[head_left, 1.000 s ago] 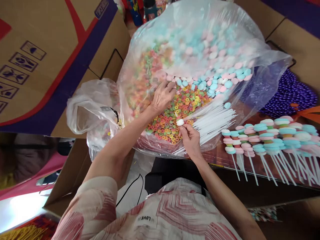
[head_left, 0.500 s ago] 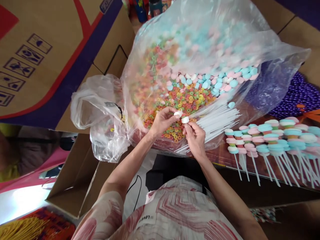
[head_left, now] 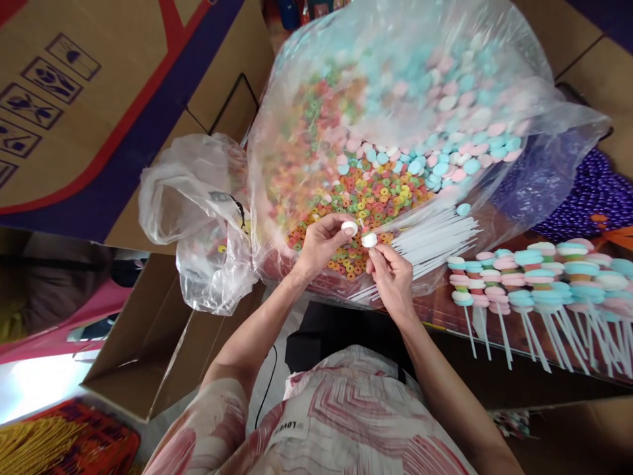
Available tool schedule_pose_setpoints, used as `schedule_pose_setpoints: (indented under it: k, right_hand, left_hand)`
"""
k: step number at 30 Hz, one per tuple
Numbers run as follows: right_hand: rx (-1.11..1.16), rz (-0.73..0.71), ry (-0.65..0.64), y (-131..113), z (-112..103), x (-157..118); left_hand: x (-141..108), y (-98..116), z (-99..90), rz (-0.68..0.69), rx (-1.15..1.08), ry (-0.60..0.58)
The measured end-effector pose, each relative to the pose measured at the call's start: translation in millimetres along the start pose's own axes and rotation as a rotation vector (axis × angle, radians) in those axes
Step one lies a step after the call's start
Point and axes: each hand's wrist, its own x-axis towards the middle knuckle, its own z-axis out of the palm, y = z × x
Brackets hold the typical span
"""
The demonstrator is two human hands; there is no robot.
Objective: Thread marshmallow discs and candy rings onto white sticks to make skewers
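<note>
Between the thumb and fingers of my left hand is a white marshmallow disc. My right hand pinches a thin stick, mostly hidden by the fingers, just below another white marshmallow. Small ring candies seem to sit above that marshmallow; they are too small to make out well. Both hands hover close together, a little apart, over a heap of colourful ring candies in a large clear plastic bag. Pink, blue and white marshmallow discs lie behind the rings. White sticks are bundled beside my right hand.
Marshmallow-and-ring skewers lie in rows at the right, their sticks over the table edge. Behind them are purple beads. A large cardboard box stands at the left, with a crumpled clear bag beside it and an opened carton below.
The left hand's marshmallow has turned its flat face more toward me. My hands have moved slightly apart, the right one a little rightward and down. The view has shifted slightly.
</note>
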Motion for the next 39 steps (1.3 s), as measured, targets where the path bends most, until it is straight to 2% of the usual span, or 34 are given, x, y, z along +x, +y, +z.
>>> schedule_pose_setpoints:
  k: [4,8,15,26,32,39]
  right_hand:
    - [-0.035,-0.011,-0.024,-8.3,-2.6,-8.9]
    - [-0.076,-0.042,-0.039,-11.1,-2.0,-13.7]
    - [-0.098,-0.04,-0.055,-8.7,2.4,-11.0]
    - [-0.142,-0.04,-0.012,-5.6,10.1,-10.2]
    - [-0.205,-0.021,-0.009,-3.6,15.7,-8.9]
    - [-0.184,0.003,-0.029,-3.1,18.5,-5.4]
  left_hand:
    - [1.6,-1.2,1.2,0.08,-0.014,0.117]
    - [2.1,-6.8,0.3,0.048,-0.037,0.171]
    - [-1.2,-15.1,-7.6,0.005,0.029,0.137]
    - [-8.4,-15.7,-3.1,0.071,0.091,0.16]
    - [-15.6,-19.4,5.3,0.137,0.289,0.245]
    - [-18.4,-20.6,0.3,0.312,0.55,0.145]
